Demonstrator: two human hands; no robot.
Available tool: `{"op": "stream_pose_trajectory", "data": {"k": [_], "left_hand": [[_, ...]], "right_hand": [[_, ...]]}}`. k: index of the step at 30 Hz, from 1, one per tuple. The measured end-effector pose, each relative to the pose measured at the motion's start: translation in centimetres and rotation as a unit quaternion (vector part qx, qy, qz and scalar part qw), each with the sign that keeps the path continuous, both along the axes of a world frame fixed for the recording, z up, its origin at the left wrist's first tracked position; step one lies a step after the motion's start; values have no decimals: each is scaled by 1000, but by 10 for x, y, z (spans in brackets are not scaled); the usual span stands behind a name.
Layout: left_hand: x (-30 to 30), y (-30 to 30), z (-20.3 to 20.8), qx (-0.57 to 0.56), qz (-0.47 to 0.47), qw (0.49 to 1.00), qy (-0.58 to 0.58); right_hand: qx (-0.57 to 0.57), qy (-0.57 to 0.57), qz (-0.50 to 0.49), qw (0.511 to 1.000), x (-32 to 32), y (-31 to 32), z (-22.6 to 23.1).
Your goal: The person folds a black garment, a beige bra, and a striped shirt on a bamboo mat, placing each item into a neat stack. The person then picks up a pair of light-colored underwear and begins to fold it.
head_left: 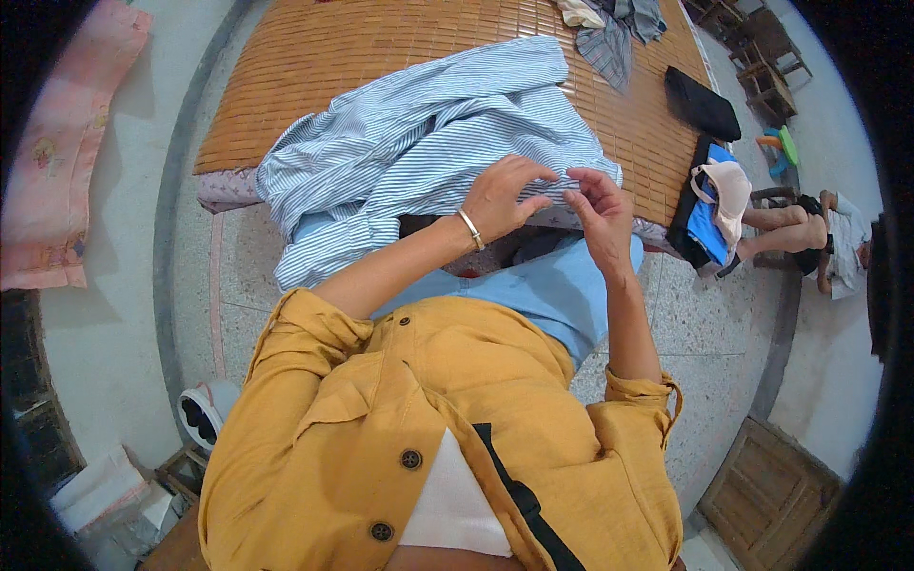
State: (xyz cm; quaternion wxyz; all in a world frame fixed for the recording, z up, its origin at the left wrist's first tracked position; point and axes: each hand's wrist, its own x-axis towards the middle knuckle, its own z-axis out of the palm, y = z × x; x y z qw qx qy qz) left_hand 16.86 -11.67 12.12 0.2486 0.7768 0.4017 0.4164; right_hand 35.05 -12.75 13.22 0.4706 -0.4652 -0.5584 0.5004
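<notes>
A blue-and-white striped shirt [447, 133] lies crumpled at the near edge of the bed, with one part hanging over that edge on the left. My left hand [505, 197] hovers at the shirt's near right portion, thumb and forefinger apart and nothing visible between them. Close beside it, my right hand [604, 211] has its fingers bent toward the left one, with a gap between thumb and fingertips. Striped cloth shows behind both hands; whether a fingertip touches it I cannot tell.
The bed carries a brown bamboo mat [314, 57]. Rumpled grey clothes [619, 38] lie at its far right, a black folded item [702, 103] nearer, then a beige bra [726, 195] on blue and black clothing. A person [800, 233] sits at the right. A wooden cabinet [771, 495] stands lower right.
</notes>
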Motion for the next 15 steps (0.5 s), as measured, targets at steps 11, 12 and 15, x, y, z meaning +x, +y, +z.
{"op": "stream_pose_trajectory", "data": {"k": [11,12,15], "left_hand": [[7,7,-6,-46,-48,998,0],[2,11,-7,-52,-64,997,-11],[-22,44,-17,89,12,995,39]], "right_hand": [[260,-298,-33,918,3,-1,4],[299,-311,-45,901,3,1,9],[326,-317,-48,889,7,3,6]]}}
